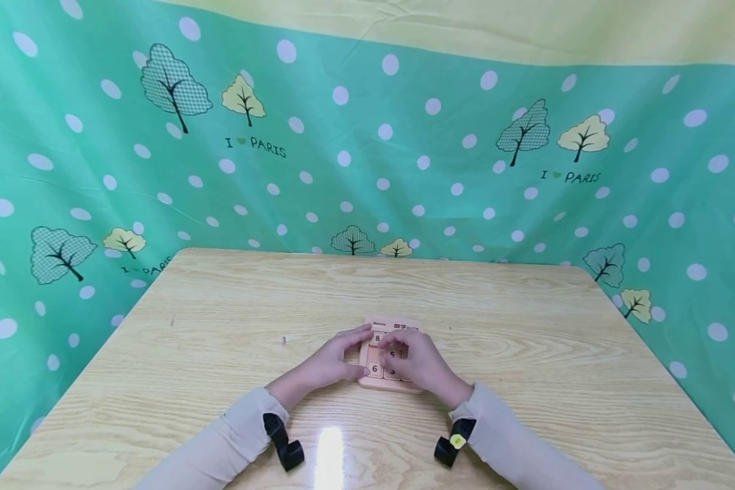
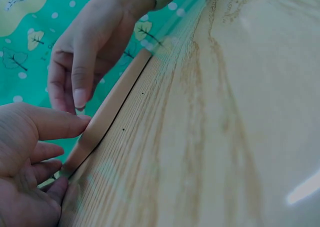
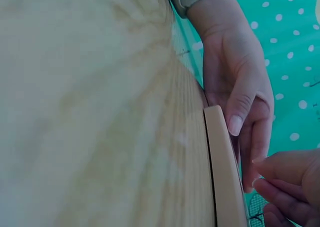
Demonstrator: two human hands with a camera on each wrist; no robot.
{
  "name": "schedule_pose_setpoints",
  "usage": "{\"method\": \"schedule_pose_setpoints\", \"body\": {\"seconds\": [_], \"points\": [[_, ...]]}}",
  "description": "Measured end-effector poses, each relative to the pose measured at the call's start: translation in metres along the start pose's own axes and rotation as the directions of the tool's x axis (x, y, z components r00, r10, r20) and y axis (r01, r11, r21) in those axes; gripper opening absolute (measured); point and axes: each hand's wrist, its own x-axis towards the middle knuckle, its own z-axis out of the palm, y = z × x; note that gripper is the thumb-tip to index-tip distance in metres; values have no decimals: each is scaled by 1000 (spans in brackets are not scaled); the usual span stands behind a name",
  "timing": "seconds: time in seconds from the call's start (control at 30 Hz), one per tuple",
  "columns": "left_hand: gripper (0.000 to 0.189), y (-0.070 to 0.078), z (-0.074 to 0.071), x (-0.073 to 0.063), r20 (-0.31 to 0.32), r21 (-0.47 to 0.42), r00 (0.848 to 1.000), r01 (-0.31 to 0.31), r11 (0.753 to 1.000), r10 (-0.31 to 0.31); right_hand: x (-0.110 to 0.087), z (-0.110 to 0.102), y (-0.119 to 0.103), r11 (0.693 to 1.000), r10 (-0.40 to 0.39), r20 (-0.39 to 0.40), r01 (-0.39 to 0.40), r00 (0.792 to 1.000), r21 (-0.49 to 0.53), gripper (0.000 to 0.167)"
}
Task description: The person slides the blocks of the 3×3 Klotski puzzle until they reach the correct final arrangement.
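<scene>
A pink number sliding puzzle (image 1: 390, 384) lies flat on the table, with printing along its far edge and numbered square tiles in its frame. Along its left side rests my left hand (image 1: 333, 356), index finger extended at the far corner and thumb at the near one. My right hand (image 1: 425, 361) reaches over the tiles from the right, thumb and index finger bent near the 5 tile. In the right wrist view, these two fingertips are close together, and nothing shows between them. An orange-pink gap lies between the 8 and 6 tiles. The right-hand column is mostly hidden.
The puzzle stands on a light wood-grain table (image 1: 220, 327). A green dotted cloth (image 1: 343, 177) with printed trees hangs behind and beside it. Black wrist straps (image 1: 282, 439) sit on both sleeves, and a bright reflection shows near the front.
</scene>
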Motion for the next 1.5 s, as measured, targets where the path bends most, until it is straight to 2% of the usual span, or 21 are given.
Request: {"method": "schedule_pose_setpoints", "body": {"seconds": [0.23, 0.4, 0.63, 0.97, 1.23, 1.37, 1.5], "points": [[69, 1, 0, 0, 1, 0, 1000, 5, 1000, -5, 10, 0, 3, 998, 53, -27, -53, 998, -14, 19], [68, 2, 0, 0, 3, 37, 1000, -6, 999, 6, 14, -1, 4, 997, 79, -33, -79, 996, -2, 23], [69, 2, 1, 1, -1, 32, 1000, -1, 999, 1, 19, -1, 9, 993, 117, -16, -116, 993, 8, 24], [69, 0, 0, 2, 0, 40, 1000, 3, 999, -3, 16, -2, 10, 995, 98, 24, -97, 995, -19, 18], [70, 1, 0, 1, -3, 30, 1000, 5, 1000, -5, 7, -2, 8, 999, 34, 59, -35, 998, 18, 16], [70, 1, 0, 1, -1, 32, 1000, 2, 999, -2, 5, -4, 9, 998, 54, 60, -56, 997, 16, 17], [70, 1, 0, 0, -5, 29, 1000, 3, 1000, -3, 7, -10, 12, 995, 99, 15, -99, 995, 10, 20]]}}
